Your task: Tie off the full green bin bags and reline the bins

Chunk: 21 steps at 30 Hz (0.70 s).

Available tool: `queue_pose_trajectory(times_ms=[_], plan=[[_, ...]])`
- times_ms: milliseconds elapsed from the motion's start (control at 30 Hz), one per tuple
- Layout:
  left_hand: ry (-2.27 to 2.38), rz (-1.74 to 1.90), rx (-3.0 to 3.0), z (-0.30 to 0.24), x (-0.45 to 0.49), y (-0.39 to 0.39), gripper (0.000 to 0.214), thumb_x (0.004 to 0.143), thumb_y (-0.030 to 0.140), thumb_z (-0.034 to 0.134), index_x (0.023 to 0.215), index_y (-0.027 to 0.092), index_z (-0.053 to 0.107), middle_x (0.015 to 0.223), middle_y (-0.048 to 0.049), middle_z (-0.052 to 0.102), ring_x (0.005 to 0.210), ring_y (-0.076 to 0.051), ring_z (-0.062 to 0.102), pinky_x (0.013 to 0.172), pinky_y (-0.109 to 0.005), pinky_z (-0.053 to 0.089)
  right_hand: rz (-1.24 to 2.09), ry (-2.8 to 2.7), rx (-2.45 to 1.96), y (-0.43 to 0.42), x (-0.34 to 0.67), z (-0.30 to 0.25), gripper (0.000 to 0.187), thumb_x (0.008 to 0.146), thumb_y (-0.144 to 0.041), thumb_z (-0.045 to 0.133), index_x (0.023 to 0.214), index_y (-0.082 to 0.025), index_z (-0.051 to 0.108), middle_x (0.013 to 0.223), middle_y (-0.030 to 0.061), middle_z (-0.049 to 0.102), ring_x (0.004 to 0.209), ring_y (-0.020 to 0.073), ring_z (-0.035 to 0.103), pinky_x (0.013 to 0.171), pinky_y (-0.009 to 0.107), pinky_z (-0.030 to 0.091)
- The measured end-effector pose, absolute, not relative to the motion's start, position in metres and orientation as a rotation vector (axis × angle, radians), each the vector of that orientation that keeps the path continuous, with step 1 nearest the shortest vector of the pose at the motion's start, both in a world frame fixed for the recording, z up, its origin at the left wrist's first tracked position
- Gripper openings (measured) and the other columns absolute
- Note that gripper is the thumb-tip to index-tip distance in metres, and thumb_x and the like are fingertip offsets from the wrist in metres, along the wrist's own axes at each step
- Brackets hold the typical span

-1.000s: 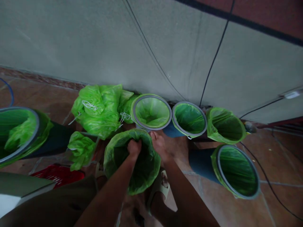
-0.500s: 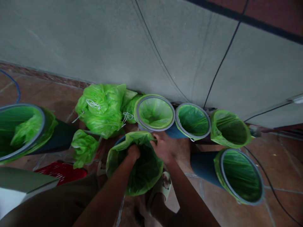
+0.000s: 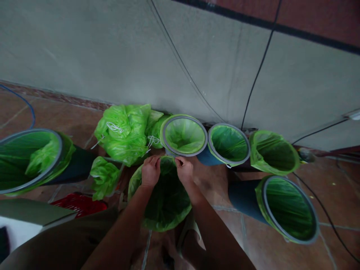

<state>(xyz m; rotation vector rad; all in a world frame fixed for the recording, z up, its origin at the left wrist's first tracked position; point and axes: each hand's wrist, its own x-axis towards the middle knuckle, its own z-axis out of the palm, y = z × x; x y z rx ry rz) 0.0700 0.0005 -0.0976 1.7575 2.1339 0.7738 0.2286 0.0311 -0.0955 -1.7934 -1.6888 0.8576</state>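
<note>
Between my feet stands a trash bin lined with a green trash bag, its mouth turned up toward me. My left hand is closed on the bag's far edge, left of centre. Just to the right, my right hand pinches the same edge. A short stretch of bag rim shows between the two hands. The bin itself is mostly hidden under the bag.
Lined bins stand near the wall: one with a grey ring, a smaller one, and one without a ring. Others are at right and left. Tied green bags, a crumpled bag and a red object lie left.
My left hand has come up out of the bag's mouth to its far edge. My right hand has shifted slightly left along that edge. The view has tilted a little.
</note>
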Motion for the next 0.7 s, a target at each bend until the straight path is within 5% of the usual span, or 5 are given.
queue_pose_trajectory(times_ms=[267,500,600,700], plan=[[2.083,0.326,1.713,-0.094,0.032,-0.003,0.031,0.091,0.024,0.048,0.117,0.018,0.063,0.121,-0.0083,0.067,0.114,-0.020,0.061,0.102,-0.030,0.044,0.735,-2.043,-1.806,0.023,0.238,-0.101,0.029,0.089,-0.016,0.055,0.116,-0.019,0.066,0.117,0.0078,0.070,0.104,0.0175,0.066,0.094,0.026,0.047],[2.037,0.090,1.678,-0.082,0.016,-0.004,0.050,0.075,0.011,0.058,0.125,0.015,0.059,0.120,-0.0127,0.068,0.111,-0.027,0.064,0.097,-0.038,0.048,0.735,-2.266,-1.996,0.025,0.237,-0.080,0.040,0.089,-0.021,0.054,0.129,-0.018,0.056,0.112,0.0107,0.071,0.099,0.0227,0.068,0.090,0.031,0.049],[2.039,0.117,1.692,-0.072,0.021,-0.001,0.068,0.074,0.020,0.063,0.140,0.016,0.046,0.137,-0.0134,0.058,0.125,-0.030,0.054,0.103,-0.042,0.044,0.700,-2.227,-1.841,0.032,0.235,-0.069,0.040,0.091,-0.025,0.052,0.130,-0.018,0.055,0.123,0.0097,0.067,0.109,0.0213,0.064,0.096,0.030,0.046],[2.013,0.223,1.747,-0.066,0.033,0.009,0.064,0.080,0.039,0.062,0.139,0.020,0.047,0.139,-0.0102,0.056,0.127,-0.028,0.053,0.104,-0.040,0.043,0.702,-2.297,-1.673,0.043,0.224,-0.067,0.035,0.094,-0.026,0.049,0.126,-0.019,0.059,0.125,0.0089,0.065,0.115,0.0198,0.060,0.100,0.030,0.043]])
